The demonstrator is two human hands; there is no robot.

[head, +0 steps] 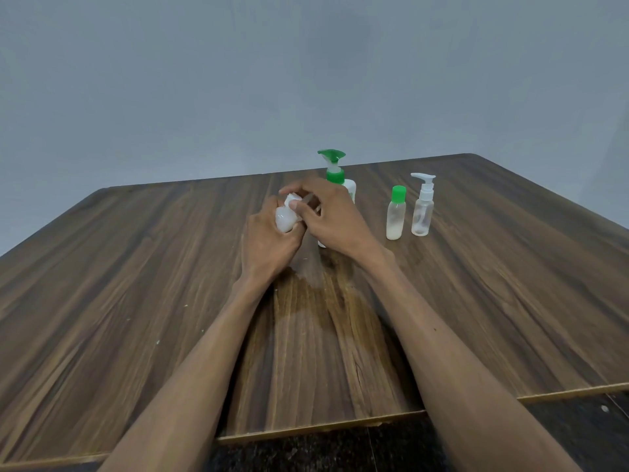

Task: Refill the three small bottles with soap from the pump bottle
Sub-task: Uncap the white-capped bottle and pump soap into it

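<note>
Your left hand (pixel 269 233) grips a small white bottle (pixel 285 222) tilted above the table (pixel 136 284), steadying it while your right hand (pixel 332 216) pinches its cap (pixel 292 200), probably twisting it. The pump bottle (pixel 335 175) stands just behind, and the two other small bottles (pixel 396 214) wait to the right.

worktop (pixel 136 284): wood-grain laminate, smooth, dull sheen, pale worn patch at its middle
pump bottle (pixel 350 189): white plastic, glossy green plastic pump
capped bottle (pixel 396 216): translucent plastic, glossy green cap
spray bottle (pixel 422 212): clear glossy plastic, white top
bottle in the hands (pixel 285 222): milky, smooth plastic
wall (pixel 306 63): matt, at 12 o'clock
</note>
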